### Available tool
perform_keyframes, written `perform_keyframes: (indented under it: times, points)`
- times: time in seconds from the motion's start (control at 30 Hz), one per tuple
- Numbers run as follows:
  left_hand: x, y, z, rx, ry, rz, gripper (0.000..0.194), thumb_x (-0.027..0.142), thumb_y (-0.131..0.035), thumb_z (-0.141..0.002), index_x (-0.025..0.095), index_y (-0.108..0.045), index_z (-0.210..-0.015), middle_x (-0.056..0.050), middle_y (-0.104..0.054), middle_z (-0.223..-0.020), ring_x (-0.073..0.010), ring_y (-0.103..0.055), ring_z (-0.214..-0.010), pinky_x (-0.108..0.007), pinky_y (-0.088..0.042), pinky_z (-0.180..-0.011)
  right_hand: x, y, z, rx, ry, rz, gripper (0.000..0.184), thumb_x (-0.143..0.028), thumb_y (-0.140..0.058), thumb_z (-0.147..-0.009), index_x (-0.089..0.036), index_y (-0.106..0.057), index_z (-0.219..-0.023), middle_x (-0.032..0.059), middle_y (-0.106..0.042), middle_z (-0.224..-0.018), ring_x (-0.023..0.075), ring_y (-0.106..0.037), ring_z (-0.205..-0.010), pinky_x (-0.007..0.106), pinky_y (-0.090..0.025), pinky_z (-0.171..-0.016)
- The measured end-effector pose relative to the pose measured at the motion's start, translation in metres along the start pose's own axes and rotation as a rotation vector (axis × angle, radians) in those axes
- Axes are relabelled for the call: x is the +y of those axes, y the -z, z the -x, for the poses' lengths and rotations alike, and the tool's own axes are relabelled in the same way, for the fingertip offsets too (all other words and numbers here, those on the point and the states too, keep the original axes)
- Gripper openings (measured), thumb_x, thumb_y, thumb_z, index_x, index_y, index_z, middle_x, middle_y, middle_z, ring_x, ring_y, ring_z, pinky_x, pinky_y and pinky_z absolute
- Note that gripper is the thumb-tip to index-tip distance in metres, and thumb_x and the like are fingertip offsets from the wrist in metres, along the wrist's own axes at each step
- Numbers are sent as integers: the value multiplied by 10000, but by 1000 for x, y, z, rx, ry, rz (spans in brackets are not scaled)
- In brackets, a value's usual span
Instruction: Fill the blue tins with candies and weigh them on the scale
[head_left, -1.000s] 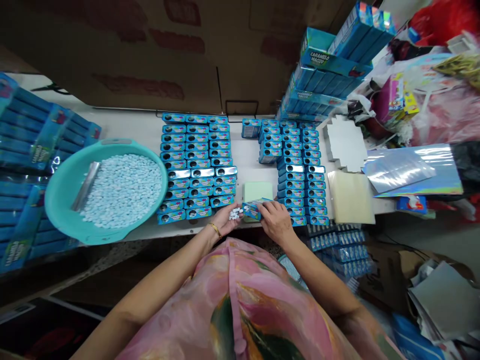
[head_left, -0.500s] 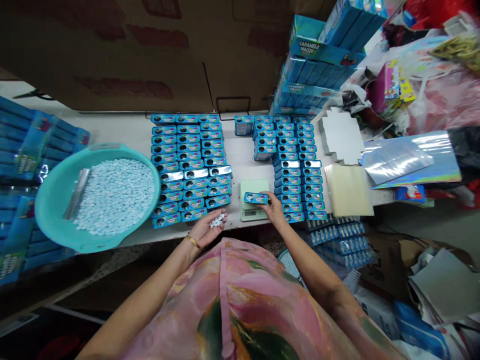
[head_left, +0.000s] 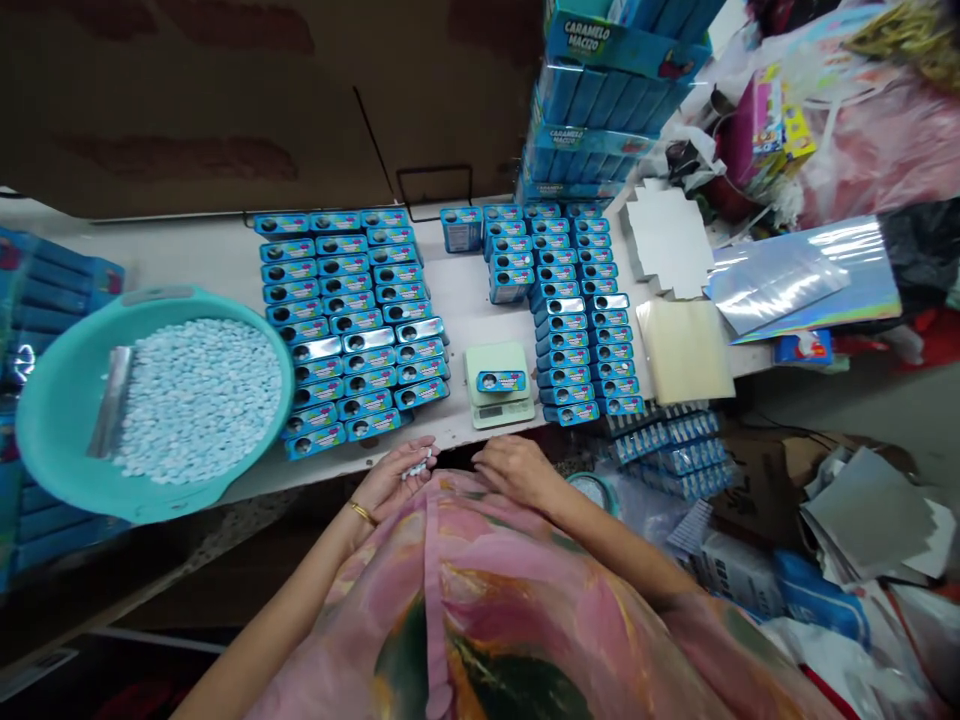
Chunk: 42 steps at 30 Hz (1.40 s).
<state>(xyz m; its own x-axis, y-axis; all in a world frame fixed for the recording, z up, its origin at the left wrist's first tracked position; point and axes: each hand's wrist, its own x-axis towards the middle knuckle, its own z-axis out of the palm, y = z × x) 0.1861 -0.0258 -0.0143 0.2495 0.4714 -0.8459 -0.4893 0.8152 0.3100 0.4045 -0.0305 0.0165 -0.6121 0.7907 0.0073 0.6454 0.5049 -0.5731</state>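
Observation:
My left hand [head_left: 395, 474] is cupped palm up at the table's front edge, its fingers curled around a few small white candies [head_left: 417, 466]. Just below the scale, my right hand [head_left: 517, 470] is held close to the apron with fingers bent and together; nothing shows in it. A small blue candy tin [head_left: 501, 381] marked "Caramelo" lies across a pale green kitchen scale [head_left: 499, 357], touched by neither hand. Left of the left hand, a turquoise basin [head_left: 45, 410] contains many pale candies [head_left: 199, 400] and a metal scoop [head_left: 112, 402].
Rows of blue tins [head_left: 367, 380] stand left of the scale, and more tins [head_left: 564, 357] to its right. Display boxes [head_left: 592, 90] are stacked at the back right. White card pieces [head_left: 670, 240] and yellowish sheets [head_left: 686, 350] lie farther right. A large cardboard box [head_left: 262, 100] backs the table.
My right hand has let go of the blue tin, which now rests on the scale, and has drawn back toward my body. My left hand has lowered slightly with the candies. The view has shifted.

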Motion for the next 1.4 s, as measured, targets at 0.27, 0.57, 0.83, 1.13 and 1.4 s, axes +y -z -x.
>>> perform_keyframes:
  times: [0.27, 0.57, 0.83, 1.13, 1.4]
  points:
    - [3, 16, 7, 33, -47, 76, 140, 25, -551, -700, 93, -584, -818, -59, -612, -716, -74, -556, -566, -137, -441, -450, 62, 30, -7, 394, -359, 11, 416, -274, -522, -759, -190, -428, -1156, 96, -483, -1094, 217, -442, -1031, 374, -398, -865]
    - [6, 17, 12, 87, -71, 127, 152, -3, -489, -728, 89, -582, -805, -70, -614, -721, -89, -576, -576, -152, -464, -464, 72, 21, -38, 193, -308, 83, 544, -229, -563, -727, -207, -363, -1233, 92, -415, -1182, 245, -396, -1076, 407, -378, -893]
    - [5, 27, 13, 96, -75, 155, 154, 1, -490, -730, 96, -576, -816, -73, -617, -742, -90, -577, -590, -157, -472, -474, 79, 12, -47, 83, -297, 143, 500, -200, -559, -723, -188, -409, -1200, 91, -451, -1139, 241, -416, -1031, 382, -414, -847]
    - [7, 33, 10, 84, -73, 179, 156, 2, -496, -727, 100, -571, -822, -68, -615, -734, -83, -574, -585, -150, -465, -474, 57, 18, -45, -1, -196, 204, 399, -160, -521, -733, -186, -467, -1127, 75, -511, -1067, 223, -431, -947, 355, -407, -808]
    - [5, 43, 13, 116, -80, 188, 161, -1, -529, -703, 99, -588, -814, -62, -622, -718, -77, -573, -561, -143, -456, -457, 15, -58, -77, -62, -54, 222, 380, -221, -491, -786, -184, -449, -1162, 101, -517, -1088, 214, -441, -954, 338, -419, -754]
